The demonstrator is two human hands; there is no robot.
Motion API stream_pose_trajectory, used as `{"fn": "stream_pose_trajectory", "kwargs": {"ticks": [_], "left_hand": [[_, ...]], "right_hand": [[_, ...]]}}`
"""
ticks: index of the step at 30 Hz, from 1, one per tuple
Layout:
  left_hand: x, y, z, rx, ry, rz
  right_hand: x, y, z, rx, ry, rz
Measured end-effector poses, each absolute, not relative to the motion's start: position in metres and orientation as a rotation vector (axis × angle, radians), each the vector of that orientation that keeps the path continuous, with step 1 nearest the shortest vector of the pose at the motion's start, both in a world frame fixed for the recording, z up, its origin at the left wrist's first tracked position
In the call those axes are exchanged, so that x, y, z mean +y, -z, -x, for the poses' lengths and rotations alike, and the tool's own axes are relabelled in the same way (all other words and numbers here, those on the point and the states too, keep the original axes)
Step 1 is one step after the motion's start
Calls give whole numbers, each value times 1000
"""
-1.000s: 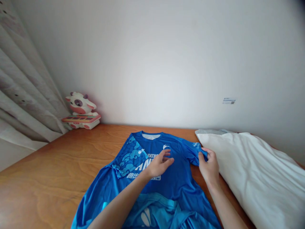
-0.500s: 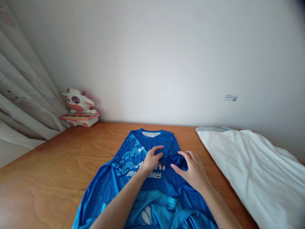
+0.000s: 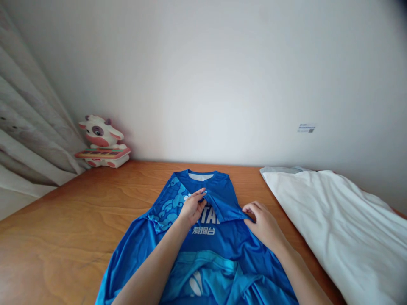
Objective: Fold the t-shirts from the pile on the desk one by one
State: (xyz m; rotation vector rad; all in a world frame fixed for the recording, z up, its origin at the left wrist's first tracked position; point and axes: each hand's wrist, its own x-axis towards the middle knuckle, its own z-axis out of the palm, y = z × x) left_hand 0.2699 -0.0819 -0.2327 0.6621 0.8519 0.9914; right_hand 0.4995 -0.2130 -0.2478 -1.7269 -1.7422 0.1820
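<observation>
A blue jersey with white lettering lies spread out, its collar toward the wall. Its left side carries a cloud-patterned sleeve folded inward over the chest. The plain blue sleeve on the other side is also turned in over the lettering. My left hand has its fingers closed at that sleeve's inner corner, over the chest. At the sleeve's outer corner, my right hand pinches the fabric between thumb and fingers. Toward me, the lighter blue lower part is bunched up and folded over the jersey.
The jersey rests on a brown wooden surface against a white wall. White cloth lies at the right. A toy cow with a keyboard stands at the back left beside a pale curtain.
The plain sleeve, crumpled before, is now spread flatter across the chest. My right hand has closed on its outer corner. My left hand has shifted slightly left, its fingers closer together.
</observation>
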Motion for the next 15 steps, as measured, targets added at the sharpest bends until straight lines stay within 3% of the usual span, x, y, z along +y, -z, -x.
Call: {"fn": "stream_pose_trajectory", "kwargs": {"ticks": [15], "left_hand": [[-96,227,-263,992,-855,-1127]], "right_hand": [[-224,237,-522,-1813,-283,1692]]}}
